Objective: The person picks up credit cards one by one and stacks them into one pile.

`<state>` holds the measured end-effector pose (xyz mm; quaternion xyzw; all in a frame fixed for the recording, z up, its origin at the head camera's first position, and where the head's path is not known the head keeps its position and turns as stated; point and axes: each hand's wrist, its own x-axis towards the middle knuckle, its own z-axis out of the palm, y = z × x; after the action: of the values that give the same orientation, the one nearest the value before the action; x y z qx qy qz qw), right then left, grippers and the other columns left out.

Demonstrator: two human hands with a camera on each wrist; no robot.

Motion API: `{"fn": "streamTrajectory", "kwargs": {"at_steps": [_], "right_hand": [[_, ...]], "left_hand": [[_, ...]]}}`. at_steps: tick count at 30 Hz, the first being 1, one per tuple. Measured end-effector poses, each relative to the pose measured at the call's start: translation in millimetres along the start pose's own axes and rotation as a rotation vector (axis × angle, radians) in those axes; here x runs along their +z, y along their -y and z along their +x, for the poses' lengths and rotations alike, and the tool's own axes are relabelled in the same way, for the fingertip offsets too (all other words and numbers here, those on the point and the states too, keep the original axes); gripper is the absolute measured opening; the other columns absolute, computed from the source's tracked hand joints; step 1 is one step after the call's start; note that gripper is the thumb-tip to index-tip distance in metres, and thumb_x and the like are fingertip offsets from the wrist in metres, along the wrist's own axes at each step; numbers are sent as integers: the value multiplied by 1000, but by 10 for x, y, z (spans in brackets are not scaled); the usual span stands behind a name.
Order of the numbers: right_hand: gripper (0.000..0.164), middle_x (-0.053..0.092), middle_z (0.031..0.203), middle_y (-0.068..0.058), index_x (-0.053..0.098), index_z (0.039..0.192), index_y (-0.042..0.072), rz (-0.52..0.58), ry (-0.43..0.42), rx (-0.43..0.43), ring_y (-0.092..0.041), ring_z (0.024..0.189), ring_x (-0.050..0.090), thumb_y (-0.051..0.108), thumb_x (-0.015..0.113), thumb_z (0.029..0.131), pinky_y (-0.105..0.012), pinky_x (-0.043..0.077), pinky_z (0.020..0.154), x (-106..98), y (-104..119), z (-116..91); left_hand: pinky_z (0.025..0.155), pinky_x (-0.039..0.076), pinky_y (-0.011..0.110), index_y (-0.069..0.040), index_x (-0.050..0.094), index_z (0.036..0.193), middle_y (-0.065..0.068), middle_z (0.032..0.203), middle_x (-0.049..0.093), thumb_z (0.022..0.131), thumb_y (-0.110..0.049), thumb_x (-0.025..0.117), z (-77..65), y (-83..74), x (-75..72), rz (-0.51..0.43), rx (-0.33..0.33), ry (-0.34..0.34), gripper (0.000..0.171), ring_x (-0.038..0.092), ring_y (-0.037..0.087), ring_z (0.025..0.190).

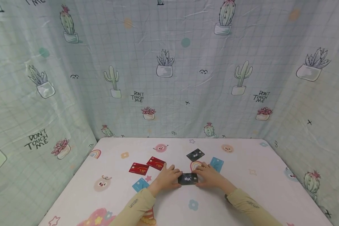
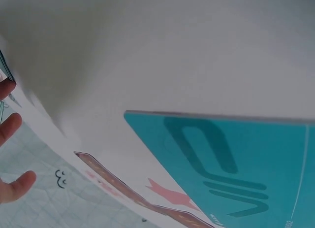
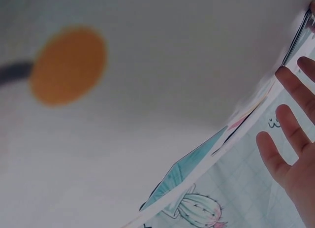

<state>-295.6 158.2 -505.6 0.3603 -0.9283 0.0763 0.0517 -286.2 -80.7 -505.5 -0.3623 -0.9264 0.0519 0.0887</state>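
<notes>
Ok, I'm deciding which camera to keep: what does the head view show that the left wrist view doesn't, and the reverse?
Only the head view: the left sleeve, the right sleeve, the "Vip" face of the near black card and the "Don't touch me" words.

Only the left wrist view: the big letters across the nearby blue card; from the head they can't be made out.

Both: that blue card, the printed pink star, part of the left grip, the patterned cloth and, probably, the red cards, nearly edge-on at the wrist.
</notes>
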Motion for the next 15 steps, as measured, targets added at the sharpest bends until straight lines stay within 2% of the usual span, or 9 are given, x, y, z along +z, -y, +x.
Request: {"fn": "streamTrajectory", "kwargs": {"at_steps": [8, 15], "right_hand": [[50, 57, 111, 3, 57, 115, 21, 6, -4, 3, -17, 98, 42, 44, 67, 72, -46, 41, 87, 5, -54, 14], [49, 58, 113, 1, 58, 115, 19, 16, -15, 25, -13, 87, 37, 43, 67, 74, -37, 40, 75, -82, -98, 28]], "left_hand": [[96, 34, 56, -22, 53, 123, -5, 116, 59, 80, -53, 55, 15, 4, -62, -25, -15, 15, 53, 47, 16, 106], [96, 35, 55, -21, 55, 121, -4, 116, 60, 83, -50, 52, 51, 52, -114, -22, -13, -16, 48, 48, 17, 107]]}}
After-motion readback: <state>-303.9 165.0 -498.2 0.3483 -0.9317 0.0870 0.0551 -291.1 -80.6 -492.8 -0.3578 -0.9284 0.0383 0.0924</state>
